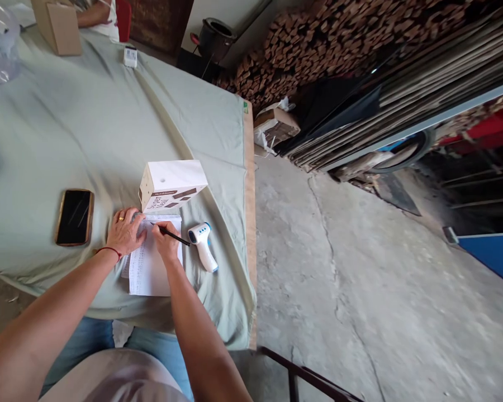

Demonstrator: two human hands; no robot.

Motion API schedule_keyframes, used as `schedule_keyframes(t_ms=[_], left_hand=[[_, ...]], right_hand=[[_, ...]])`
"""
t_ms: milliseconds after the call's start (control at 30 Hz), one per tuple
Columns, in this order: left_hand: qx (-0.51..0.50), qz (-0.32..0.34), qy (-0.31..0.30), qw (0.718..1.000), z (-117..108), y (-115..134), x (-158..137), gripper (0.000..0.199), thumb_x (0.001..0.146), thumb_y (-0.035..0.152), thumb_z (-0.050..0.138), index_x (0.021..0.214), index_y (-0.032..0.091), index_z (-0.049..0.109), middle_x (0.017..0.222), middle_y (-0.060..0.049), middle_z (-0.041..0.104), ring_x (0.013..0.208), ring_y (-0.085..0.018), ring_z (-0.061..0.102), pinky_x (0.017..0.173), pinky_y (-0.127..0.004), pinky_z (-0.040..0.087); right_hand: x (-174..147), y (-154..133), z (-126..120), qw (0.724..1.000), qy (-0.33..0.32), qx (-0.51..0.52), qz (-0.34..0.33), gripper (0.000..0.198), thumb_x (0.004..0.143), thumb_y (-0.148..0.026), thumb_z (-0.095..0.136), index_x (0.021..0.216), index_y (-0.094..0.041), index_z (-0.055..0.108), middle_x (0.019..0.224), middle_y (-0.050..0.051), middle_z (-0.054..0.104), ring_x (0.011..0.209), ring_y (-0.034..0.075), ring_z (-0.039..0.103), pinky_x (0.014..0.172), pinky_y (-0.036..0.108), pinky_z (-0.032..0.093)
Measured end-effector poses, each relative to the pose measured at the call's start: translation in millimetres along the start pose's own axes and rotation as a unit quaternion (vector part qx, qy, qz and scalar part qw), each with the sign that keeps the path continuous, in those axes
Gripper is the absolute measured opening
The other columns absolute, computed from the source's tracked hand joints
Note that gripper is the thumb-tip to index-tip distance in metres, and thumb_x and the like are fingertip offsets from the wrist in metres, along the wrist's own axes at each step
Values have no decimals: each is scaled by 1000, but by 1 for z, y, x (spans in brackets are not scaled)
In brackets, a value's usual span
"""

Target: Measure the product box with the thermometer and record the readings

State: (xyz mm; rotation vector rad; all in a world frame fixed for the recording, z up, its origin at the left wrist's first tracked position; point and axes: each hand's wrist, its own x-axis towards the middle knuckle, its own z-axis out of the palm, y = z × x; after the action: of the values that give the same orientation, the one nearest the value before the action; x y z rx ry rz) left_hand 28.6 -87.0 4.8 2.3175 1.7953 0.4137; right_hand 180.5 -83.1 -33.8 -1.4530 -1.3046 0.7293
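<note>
A black pen (174, 234) is pinched in my right hand (166, 243), its tip on the upper part of a white notebook (154, 273). Handwriting runs down the left side of the page. My left hand (124, 231) lies with fingers spread at the notebook's upper left edge, near the base of a white box (176, 173) with dark printing. To the right of the notebook lies a white and blue infrared thermometer (203, 245). A dark-screened phone (74, 217) in a brown case rests left of my left hand.
A pale green cloth covers the table (109, 123), whose wooden edge (250, 223) shows at right. Farther back are a small white box (130, 57), a cardboard box (61, 28), a clear plastic container (0, 47) and another person's arm (94, 14). Stacked firewood (318, 42) stands beyond.
</note>
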Motion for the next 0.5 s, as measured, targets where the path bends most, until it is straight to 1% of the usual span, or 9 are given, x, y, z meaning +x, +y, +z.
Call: schedule_keyframes(t_ms=[200,333,500], left_hand=[[-7,-1,-6,1000,0,1,0,41,87,30,60,127,21,61,137,-15,54,132,-35,48,116,-54,34],[-1,0,-11,1000,0,2,0,41,88,30,59,127,21,60,138,-15,54,132,-35,48,116,-54,34],[-5,-3,-9,1000,1,3,0,40,88,30,59,127,21,60,138,-15,54,131,-35,49,116,-54,34]], right_hand=[[1,0,-2,999,-3,-8,-38,20,82,-37,52,71,-22,60,62,-1,64,58,15,55,59,28,48],[1,1,-2,999,-3,-4,-44,19,83,-37,53,73,-22,60,65,0,66,60,16,57,60,29,49],[1,4,0,998,-5,-28,-49,19,84,-37,53,73,-22,59,66,0,66,61,16,56,61,28,49]])
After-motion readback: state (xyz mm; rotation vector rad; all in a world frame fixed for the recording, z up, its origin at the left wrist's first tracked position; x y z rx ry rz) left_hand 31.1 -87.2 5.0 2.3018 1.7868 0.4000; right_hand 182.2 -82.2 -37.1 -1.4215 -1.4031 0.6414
